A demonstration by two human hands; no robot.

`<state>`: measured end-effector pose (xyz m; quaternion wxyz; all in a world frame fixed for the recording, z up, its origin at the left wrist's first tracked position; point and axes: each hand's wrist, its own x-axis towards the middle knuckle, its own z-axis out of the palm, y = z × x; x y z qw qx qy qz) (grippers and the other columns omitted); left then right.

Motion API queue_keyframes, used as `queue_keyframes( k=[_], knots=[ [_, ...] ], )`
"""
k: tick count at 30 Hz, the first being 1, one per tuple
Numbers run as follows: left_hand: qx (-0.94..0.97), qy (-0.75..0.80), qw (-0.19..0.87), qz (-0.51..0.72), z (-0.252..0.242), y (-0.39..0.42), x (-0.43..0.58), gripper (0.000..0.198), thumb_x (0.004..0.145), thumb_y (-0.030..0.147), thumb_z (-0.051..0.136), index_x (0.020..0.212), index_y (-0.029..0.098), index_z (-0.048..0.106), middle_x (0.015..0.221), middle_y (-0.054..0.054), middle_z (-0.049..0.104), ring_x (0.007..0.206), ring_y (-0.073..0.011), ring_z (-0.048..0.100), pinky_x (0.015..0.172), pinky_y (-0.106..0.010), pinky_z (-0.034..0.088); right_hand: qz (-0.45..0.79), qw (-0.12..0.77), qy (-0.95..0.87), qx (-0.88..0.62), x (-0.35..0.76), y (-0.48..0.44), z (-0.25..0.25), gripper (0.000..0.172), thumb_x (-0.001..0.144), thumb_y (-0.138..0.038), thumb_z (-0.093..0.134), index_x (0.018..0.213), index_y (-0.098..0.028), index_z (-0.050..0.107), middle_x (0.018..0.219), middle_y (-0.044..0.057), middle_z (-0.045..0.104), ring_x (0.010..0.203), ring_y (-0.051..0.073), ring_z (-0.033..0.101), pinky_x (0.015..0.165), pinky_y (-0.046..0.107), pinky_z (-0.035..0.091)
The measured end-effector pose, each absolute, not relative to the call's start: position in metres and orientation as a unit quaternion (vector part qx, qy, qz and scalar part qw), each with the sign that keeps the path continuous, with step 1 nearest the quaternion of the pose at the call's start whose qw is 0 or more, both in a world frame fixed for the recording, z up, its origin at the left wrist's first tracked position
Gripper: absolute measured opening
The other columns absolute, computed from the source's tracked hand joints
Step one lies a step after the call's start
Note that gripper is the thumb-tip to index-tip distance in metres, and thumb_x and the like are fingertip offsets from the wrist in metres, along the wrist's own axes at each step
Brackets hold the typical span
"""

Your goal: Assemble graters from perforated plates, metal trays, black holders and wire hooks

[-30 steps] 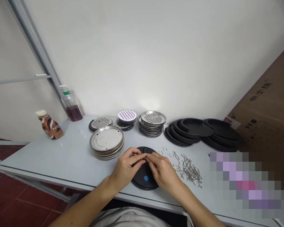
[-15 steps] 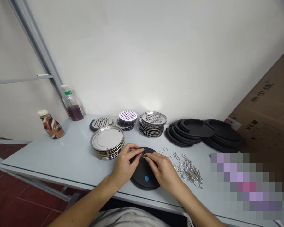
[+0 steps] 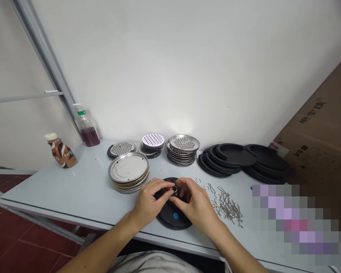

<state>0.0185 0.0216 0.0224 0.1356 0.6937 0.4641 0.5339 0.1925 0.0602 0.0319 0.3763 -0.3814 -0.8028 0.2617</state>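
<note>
Over a round black disc (image 3: 173,218) with a blue dot, a small metal ring (image 3: 174,189) is pinched between the thumb and index finger of my left hand (image 3: 155,198). Just to its right is my right hand (image 3: 195,200), fingers curled but apart; its thumb tip comes close to the ring, and I cannot tell whether it touches. A pile of metal rings and clips (image 3: 226,206) lies right of my right hand. Left of the disc stands a stack of round metal plates (image 3: 129,167).
Along the wall stand a stack of perforated metal discs (image 3: 184,144), small grater discs (image 3: 152,140), a black-rimmed grater disc (image 3: 122,148) and black round covers (image 3: 235,154). A coffee bottle (image 3: 61,151) and a bottle of dark liquid (image 3: 88,129) are left. A cardboard box (image 3: 324,140) is right.
My right fingers have parted from their pinch on the ring and spread. The ring stays in my left fingertips and has turned to face me more.
</note>
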Motion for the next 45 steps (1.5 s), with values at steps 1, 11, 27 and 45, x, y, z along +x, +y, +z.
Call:
queue_keyframes(
  k=[1,11,27,45],
  knots=[
    [0.7,0.452,0.136,0.537,0.022,0.022,0.018,0.017,0.087,0.013,0.068,0.1,0.022,0.075,0.09,-0.003,0.075,0.085,-0.0167,0.068,0.08,-0.028,0.053,0.279,0.375,-0.803,-0.369,0.193,0.06,0.032,0.041,0.076,-0.02,0.075,0.114,-0.021,0.062,0.096,0.005,0.068,0.072,0.017,0.062,0.065,0.028,0.05],
    [0.649,0.525,0.164,0.526,0.025,0.025,0.02,0.015,0.086,0.015,0.068,0.097,0.023,0.075,0.091,-0.001,0.076,0.084,-0.0162,0.07,0.078,-0.026,0.054,0.353,0.36,-0.784,-0.362,0.196,0.074,0.034,0.017,0.085,-0.016,0.058,0.092,-0.021,0.072,0.087,0.003,0.071,0.073,0.017,0.064,0.069,0.029,0.05],
    [0.685,0.53,0.208,0.454,0.027,0.038,0.023,0.018,0.087,0.013,0.062,0.099,0.021,0.073,0.093,-0.002,0.076,0.084,-0.0173,0.069,0.08,-0.027,0.054,0.223,0.304,-0.86,-0.344,0.203,0.08,0.025,0.015,0.088,-0.012,0.056,0.088,-0.021,0.068,0.093,0.004,0.07,0.089,0.02,0.063,0.082,0.033,0.048],
    [0.705,0.539,0.13,0.443,0.022,0.044,0.021,0.021,0.084,0.005,0.061,0.093,0.021,0.073,0.089,-0.002,0.076,0.081,-0.0179,0.069,0.078,-0.029,0.053,0.196,0.382,-0.821,-0.376,0.196,0.077,0.012,0.021,0.087,-0.008,0.052,0.096,-0.02,0.067,0.094,0.006,0.069,0.093,0.023,0.062,0.083,0.037,0.049]
  ],
)
